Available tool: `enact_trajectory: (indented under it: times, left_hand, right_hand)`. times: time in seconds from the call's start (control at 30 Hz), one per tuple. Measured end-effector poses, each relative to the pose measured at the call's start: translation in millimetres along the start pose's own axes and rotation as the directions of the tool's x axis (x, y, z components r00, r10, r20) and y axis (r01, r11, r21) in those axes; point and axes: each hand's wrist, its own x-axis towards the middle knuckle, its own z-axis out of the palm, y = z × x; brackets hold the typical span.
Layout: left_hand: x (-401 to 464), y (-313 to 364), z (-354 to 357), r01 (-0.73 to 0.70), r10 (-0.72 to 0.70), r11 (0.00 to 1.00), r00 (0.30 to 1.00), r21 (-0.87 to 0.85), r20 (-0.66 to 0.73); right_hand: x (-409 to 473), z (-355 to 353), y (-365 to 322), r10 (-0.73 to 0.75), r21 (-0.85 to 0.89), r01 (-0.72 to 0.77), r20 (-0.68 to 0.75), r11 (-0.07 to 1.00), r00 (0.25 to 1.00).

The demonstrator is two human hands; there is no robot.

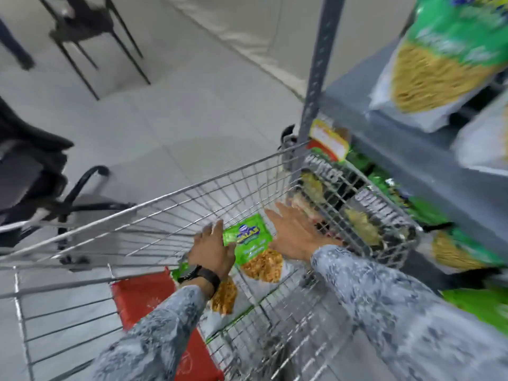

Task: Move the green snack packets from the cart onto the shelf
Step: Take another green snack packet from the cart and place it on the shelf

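A green snack packet (251,244) with a clear window lies in the wire cart (154,204). My left hand (213,248) rests on its left edge, fingers curled over it. A second packet (224,296) lies partly under my left wrist. To the right of the top packet, my right hand (295,232) is spread flat with its fingers apart, holding nothing. The grey metal shelf (398,138) stands at the right, with a green packet (445,53) of yellow snack on its upper level. The whole view is motion-blurred.
More packets fill the lower shelf levels (384,188) behind the cart's right wall. A red flap (143,295) sits at the cart's near end. An office chair base (82,199) is at the left, and a black chair (88,31) stands on the tiled floor beyond.
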Motion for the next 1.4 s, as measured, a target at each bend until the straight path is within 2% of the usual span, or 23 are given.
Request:
enact_trajectory:
  times: [0.07, 0.13, 0.2, 0.3, 0.43, 0.53, 0.63, 0.7, 0.8, 0.87, 0.93, 1.07, 1.2, 1.33, 1.4]
  left_hand:
    - [14, -18, 31, 0.145, -0.133, 0.985, 0.984, -0.098, 0.115]
    - [26, -28, 61, 0.305, -0.236, 0.929, 0.925, -0.208, 0.298]
    - [36, -29, 87, 0.445, -0.270, 0.840, 0.840, -0.312, 0.471]
    - [42, -19, 119, 0.548, -0.276, 0.708, 0.795, -0.445, 0.541]
    - [40, -12, 142, 0.589, -0.383, 0.602, 0.805, -0.539, 0.452]
    - [39, -12, 140, 0.549, -0.404, 0.547, 0.834, -0.632, 0.375]
    - [21, 5, 108, 0.420, -0.368, 0.556, 0.898, -0.717, 0.241]
    - [5, 26, 73, 0.295, -0.316, 0.576, 0.940, -0.762, 0.126]
    - [-31, 74, 13, 0.042, -0.198, 0.598, 0.975, -0.800, -0.097]
    - [-70, 121, -34, -0.141, -0.089, 0.585, 0.968, -0.798, -0.235]
    - [-110, 167, -70, -0.301, 0.041, 0.500, 0.945, -0.812, -0.325]
    - [-195, 272, -96, -0.516, 0.375, 0.356, 0.843, -0.779, -0.387]
    - [-269, 370, -91, -0.636, 0.671, 0.329, 0.678, -0.699, -0.301]
    - [-313, 456, -62, -0.711, 0.782, 0.298, 0.565, -0.637, -0.265]
    - [-322, 490, -40, -0.695, 0.805, 0.309, 0.555, -0.649, -0.210]
  right_hand:
    - [38, 39, -2, 0.055, 0.082, -0.064, 0.115, 0.995, 0.992]
    - [63, 75, 4, 0.115, 0.152, -0.142, 0.177, 0.978, 0.977]
    - [72, 96, 7, 0.186, 0.210, -0.230, 0.212, 0.950, 0.960]
    - [76, 114, 14, 0.282, 0.253, -0.335, 0.225, 0.907, 0.933]
    - [83, 124, 20, 0.415, 0.353, -0.468, 0.219, 0.810, 0.883]
    - [78, 106, 15, 0.415, 0.411, -0.465, 0.210, 0.784, 0.885]
    - [52, 66, 8, 0.385, 0.447, -0.399, 0.126, 0.801, 0.914]
    - [22, 30, 8, 0.367, 0.500, -0.327, 0.019, 0.802, 0.930]
    - [-53, -30, 15, 0.409, 0.623, -0.217, -0.182, 0.752, 0.894]
    - [-114, -67, 27, 0.456, 0.678, -0.109, -0.358, 0.727, 0.815]
    - [-178, -99, 41, 0.506, 0.700, -0.023, -0.492, 0.713, 0.709]
    - [-321, -129, 101, 0.632, 0.739, 0.076, -0.620, 0.670, 0.465]
    - [-430, -124, 171, 0.748, 0.773, 0.057, -0.627, 0.632, 0.217]
    - [-495, -112, 238, 0.816, 0.817, 0.030, -0.577, 0.576, 0.039]
    - [-507, -103, 271, 0.860, 0.860, 0.024, -0.510, 0.510, -0.014]
